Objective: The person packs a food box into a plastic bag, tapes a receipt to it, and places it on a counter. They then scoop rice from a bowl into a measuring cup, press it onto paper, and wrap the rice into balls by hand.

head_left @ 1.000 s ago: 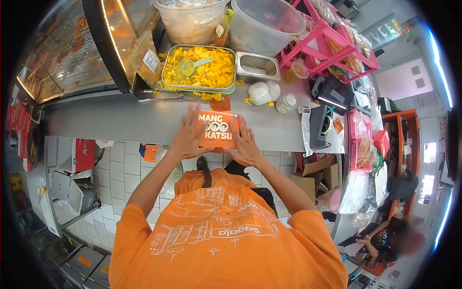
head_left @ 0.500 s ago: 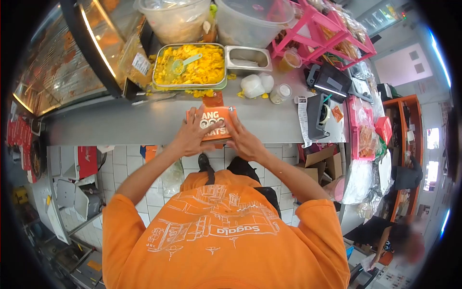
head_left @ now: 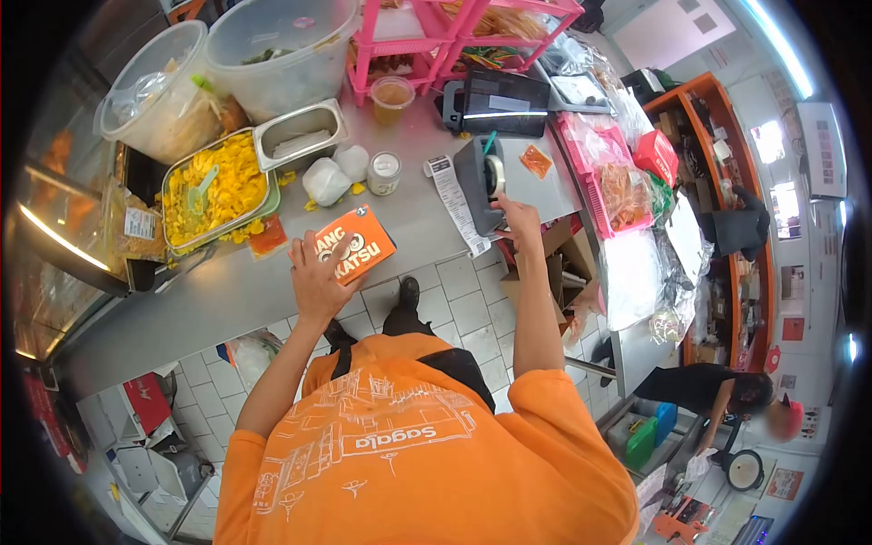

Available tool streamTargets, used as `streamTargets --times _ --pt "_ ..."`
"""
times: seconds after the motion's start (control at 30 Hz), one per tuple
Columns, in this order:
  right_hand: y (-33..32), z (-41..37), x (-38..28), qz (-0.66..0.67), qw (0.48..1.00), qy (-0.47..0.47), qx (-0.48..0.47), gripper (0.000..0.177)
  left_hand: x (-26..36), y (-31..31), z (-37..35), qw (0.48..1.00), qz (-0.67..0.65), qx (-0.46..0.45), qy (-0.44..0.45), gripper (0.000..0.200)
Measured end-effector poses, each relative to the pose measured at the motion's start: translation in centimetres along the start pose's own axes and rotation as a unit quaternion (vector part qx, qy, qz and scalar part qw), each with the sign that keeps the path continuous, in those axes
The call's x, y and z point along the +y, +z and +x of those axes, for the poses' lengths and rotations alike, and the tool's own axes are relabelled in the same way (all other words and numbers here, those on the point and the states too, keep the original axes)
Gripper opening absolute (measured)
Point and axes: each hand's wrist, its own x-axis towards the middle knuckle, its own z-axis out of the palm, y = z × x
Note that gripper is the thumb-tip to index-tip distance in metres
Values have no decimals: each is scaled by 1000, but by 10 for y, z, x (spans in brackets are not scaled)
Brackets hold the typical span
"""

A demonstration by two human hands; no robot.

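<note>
An orange box (head_left: 368, 243) with white lettering rests on the steel counter near its front edge. My left hand (head_left: 320, 280) lies over the left part of the box, fingers spread across its top. Farther right, my right hand (head_left: 521, 223) is at a dark grey tape dispenser (head_left: 470, 182), its index finger stretched toward the roll of tape (head_left: 495, 174). Whether the fingertips touch the tape cannot be made out. Just left of the dispenser lies a long printed receipt (head_left: 457, 205). An orange-red sachet (head_left: 268, 236) is on the counter left of the box.
A metal tray of yellow food (head_left: 218, 191), a steel container (head_left: 300, 134), white wrapped bundles (head_left: 325, 182) and a lidded cup (head_left: 384, 173) stand behind the box. Pink racks (head_left: 445, 41) rise at the back. Another person (head_left: 695, 391) is at the lower right.
My right hand has left the box and moved right to the tape dispenser. My left hand stays on the box. The view has turned to the right.
</note>
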Motion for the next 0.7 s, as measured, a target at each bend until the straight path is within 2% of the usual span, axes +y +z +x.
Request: streamTargets --times 0.03,0.07,0.1,0.13,0.2,0.23,0.27,0.3,0.33,0.37,0.43,0.47,0.53,0.6,0.63,0.7 --pt "-4 4 15 7 1000 -1 0 36 2 3 4 1000 13 21 12 72" --pt "-7 1 39 160 986 -40 -15 33 3 5 9 999 25 42 24 72" --pt "-10 4 63 308 948 -80 -30 31 5 5 13 998 26 43 31 72" --pt "-3 12 90 311 947 -80 -27 31 8 5 14 998 32 38 23 73" --pt "18 20 141 293 940 -170 42 26 11 9 12 999 35 23 18 73" --pt "18 14 145 294 941 -160 47 26 10 10 10 999 37 27 22 73" --pt "19 11 133 151 962 -194 118 29 8 9 13 998 39 36 31 73" --pt "19 4 120 5 957 -223 184 34 9 8 13 998 40 34 39 73" --pt "12 -19 104 -86 976 -119 159 35 12 7 11 998 40 30 28 73" --pt "14 -32 100 -81 977 -123 156 35 12 6 12 999 42 31 14 73" --pt "29 -53 94 -134 957 -219 135 36 7 9 14 997 48 49 18 72" --pt "54 -69 83 -52 980 -192 31 40 5 12 11 997 48 60 22 72" --pt "112 -106 62 -29 971 -169 -166 39 2 15 4 999 33 38 -14 74" --pt "168 -124 55 -41 956 -184 -226 44 0 16 6 999 11 34 -35 76" --pt "175 -124 55 -43 953 -187 -233 44 -2 15 5 999 11 12 -39 79" --pt "187 -115 64 -208 949 -139 -193 49 -4 7 5 999 13 -6 -45 83"
